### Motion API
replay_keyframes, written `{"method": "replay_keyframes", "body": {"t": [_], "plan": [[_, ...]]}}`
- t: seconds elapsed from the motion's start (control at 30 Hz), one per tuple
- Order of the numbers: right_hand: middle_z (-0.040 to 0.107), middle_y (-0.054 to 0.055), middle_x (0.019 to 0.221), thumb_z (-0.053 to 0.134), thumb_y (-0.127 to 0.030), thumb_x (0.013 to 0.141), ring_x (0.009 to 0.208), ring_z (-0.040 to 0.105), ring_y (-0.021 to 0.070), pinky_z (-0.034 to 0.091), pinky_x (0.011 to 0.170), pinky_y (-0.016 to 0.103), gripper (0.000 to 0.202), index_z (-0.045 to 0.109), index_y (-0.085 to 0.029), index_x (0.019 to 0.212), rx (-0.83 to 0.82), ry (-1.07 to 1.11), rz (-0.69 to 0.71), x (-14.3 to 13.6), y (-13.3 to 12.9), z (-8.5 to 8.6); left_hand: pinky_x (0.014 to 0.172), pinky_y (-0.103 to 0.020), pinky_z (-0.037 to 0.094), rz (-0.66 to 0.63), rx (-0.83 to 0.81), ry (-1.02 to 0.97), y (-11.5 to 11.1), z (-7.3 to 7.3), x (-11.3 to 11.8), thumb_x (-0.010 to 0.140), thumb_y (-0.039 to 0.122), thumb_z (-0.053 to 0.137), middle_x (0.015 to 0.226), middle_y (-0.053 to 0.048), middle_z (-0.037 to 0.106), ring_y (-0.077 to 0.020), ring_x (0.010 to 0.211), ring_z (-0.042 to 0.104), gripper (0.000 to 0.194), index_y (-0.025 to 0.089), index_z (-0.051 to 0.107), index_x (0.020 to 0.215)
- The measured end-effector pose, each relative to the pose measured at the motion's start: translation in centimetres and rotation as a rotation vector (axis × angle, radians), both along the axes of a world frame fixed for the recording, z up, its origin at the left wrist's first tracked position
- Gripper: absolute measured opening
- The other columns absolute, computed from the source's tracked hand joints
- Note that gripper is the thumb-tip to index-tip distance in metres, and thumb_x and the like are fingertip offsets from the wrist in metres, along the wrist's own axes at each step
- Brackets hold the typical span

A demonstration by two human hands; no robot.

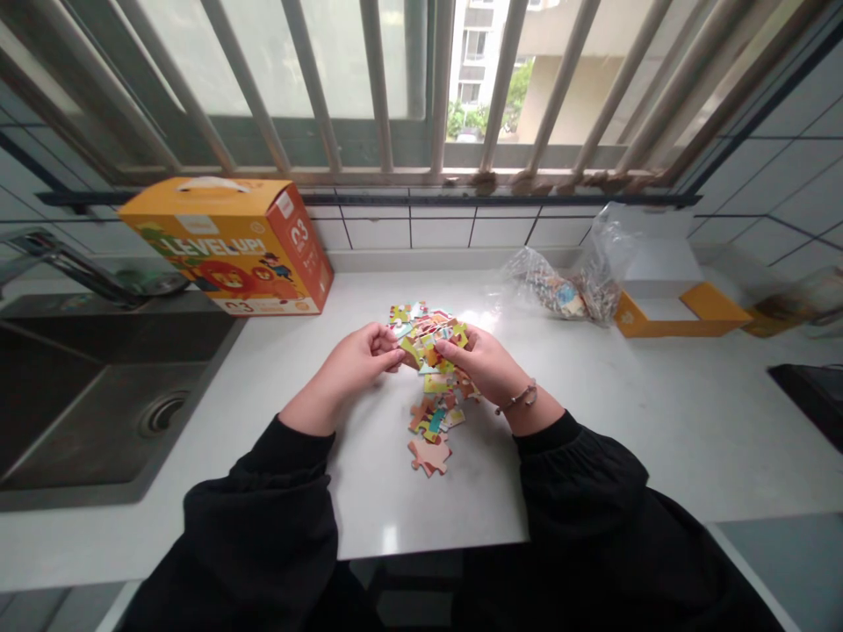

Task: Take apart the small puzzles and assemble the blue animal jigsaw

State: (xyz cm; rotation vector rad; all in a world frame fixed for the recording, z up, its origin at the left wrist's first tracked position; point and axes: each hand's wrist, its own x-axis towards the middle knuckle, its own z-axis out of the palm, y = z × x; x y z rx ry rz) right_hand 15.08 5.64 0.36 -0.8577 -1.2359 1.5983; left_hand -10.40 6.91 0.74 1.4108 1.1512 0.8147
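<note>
A loose heap of colourful jigsaw puzzle pieces [435, 384] lies on the white countertop between my hands. My left hand [369, 353] pinches a greenish puzzle piece [411, 352] between thumb and fingers, at the heap's left side. On the right, my right hand [479, 358] is closed on several yellow-green puzzle pieces [450, 337], its thumb on top. Toward me lies a larger pinkish piece [430, 455], flat on the counter. The hands and held pieces hide part of the heap.
An orange puzzle box [227, 250] with a white handle stands back left, beside the dark sink [190, 377] and its faucet [72, 263]. Back right are a clear plastic bag [559, 285] of pieces and an open orange-and-white box [681, 307]. A barred window runs behind.
</note>
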Motion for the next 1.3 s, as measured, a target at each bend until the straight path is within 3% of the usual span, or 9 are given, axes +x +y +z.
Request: {"method": "replay_keyframes", "body": {"t": [0.17, 0.37, 0.53, 0.63, 0.83, 0.97, 1.07, 1.17, 1.3], "plan": [[0.085, 0.009, 0.121, 0.099, -0.054, 0.08, 0.105, 0.081, 0.0261, 0.067, 0.091, 0.038, 0.053, 0.081, -0.024, 0.12, -0.07, 0.004, -0.043, -0.2, 0.0, -0.4, 0.082, -0.034, 0.064, 0.023, -0.004, -0.263, -0.4, -0.6, 1.8, 0.081, 0.039, 0.097, 0.09, 0.0, 0.074, -0.0176, 0.084, 0.076, 0.045, 0.02, 0.063, 0.103], [0.086, 0.01, 0.114, 0.097, -0.058, 0.081, 0.098, 0.08, 0.0243, 0.066, 0.088, 0.036, 0.053, 0.082, -0.022, 0.116, -0.119, -0.036, 0.004, 0.0, 0.2, -0.9, 0.086, -0.033, 0.065, 0.105, -0.048, -0.368, -0.6, -1.3, 2.8, 0.081, 0.03, 0.096, 0.099, -0.003, 0.077, -0.0174, 0.09, 0.076, 0.041, 0.019, 0.068, 0.108], [0.086, 0.008, 0.11, 0.097, -0.059, 0.082, 0.095, 0.08, 0.0226, 0.066, 0.084, 0.034, 0.053, 0.081, -0.021, 0.115, -0.121, -0.024, 0.021, -0.1, 0.0, -0.5, 0.088, -0.034, 0.065, 0.079, -0.067, -0.376, -0.7, -1.4, 3.0, 0.084, 0.033, 0.093, 0.1, -0.004, 0.078, -0.0178, 0.091, 0.076, 0.037, 0.019, 0.07, 0.11], [0.086, 0.008, 0.109, 0.099, -0.057, 0.079, 0.093, 0.08, 0.0226, 0.066, 0.081, 0.033, 0.054, 0.08, -0.022, 0.115, -0.134, 0.019, -0.008, -0.2, -0.1, -0.2, 0.088, -0.038, 0.066, 0.101, 0.073, -0.206, -0.4, -1.5, 2.6, 0.094, 0.041, 0.082, 0.103, -0.006, 0.079, -0.0215, 0.094, 0.077, 0.03, 0.02, 0.072, 0.113], [0.082, 0.005, 0.098, 0.101, -0.06, 0.075, 0.082, 0.077, 0.0181, 0.066, 0.075, 0.031, 0.055, 0.072, -0.022, 0.1, -0.125, 0.113, -0.256, 0.2, 0.8, -0.6, 0.111, -0.053, 0.059, 0.3, 0.63, 0.573, 1.8, -2.4, 0.9, 0.102, 0.032, 0.064, 0.124, -0.015, 0.079, -0.0336, 0.121, 0.073, 0.021, 0.02, 0.075, 0.115], [0.079, 0.002, 0.092, 0.105, -0.057, 0.068, 0.082, 0.077, 0.0176, 0.067, 0.071, 0.029, 0.059, 0.066, -0.023, 0.098, -0.162, 0.197, -0.467, 1.1, 1.8, -0.8, 0.13, -0.056, 0.044, 0.249, 0.679, 0.767, 4.3, -3.8, 0.9, 0.101, 0.033, 0.066, 0.155, -0.025, 0.067, -0.0383, 0.149, 0.06, 0.046, 0.011, 0.068, 0.142], [0.079, 0.002, 0.092, 0.106, -0.054, 0.067, 0.082, 0.078, 0.0182, 0.067, 0.071, 0.029, 0.059, 0.066, -0.023, 0.096, -0.189, 0.189, -0.507, 1.4, 2.1, -0.9, 0.134, -0.056, 0.038, 0.148, 0.662, 0.851, 5.8, -4.5, 1.4, 0.103, 0.035, 0.066, 0.168, -0.021, 0.058, -0.0381, 0.157, 0.052, 0.056, 0.014, 0.062, 0.155], [0.08, 0.002, 0.093, 0.106, -0.054, 0.067, 0.083, 0.078, 0.0189, 0.067, 0.07, 0.029, 0.059, 0.067, -0.023, 0.098, -0.187, 0.173, -0.501, 1.5, 2.1, -1.1, 0.13, -0.056, 0.041, 0.086, 0.658, 0.881, 6.5, -4.6, 1.7, 0.104, 0.035, 0.064, 0.159, -0.018, 0.067, -0.037, 0.148, 0.059, 0.052, 0.018, 0.064, 0.154], [0.08, 0.003, 0.093, 0.104, -0.056, 0.069, 0.084, 0.078, 0.0205, 0.067, 0.067, 0.03, 0.058, 0.067, -0.024, 0.099, -0.18, 0.157, -0.492, 1.7, 2.1, -1.2, 0.119, -0.052, 0.049, 0.074, 0.68, 0.881, 6.4, -4.2, 1.1, 0.104, 0.038, 0.065, 0.139, -0.022, 0.072, -0.0383, 0.13, 0.065, 0.044, 0.013, 0.073, 0.14]]}}
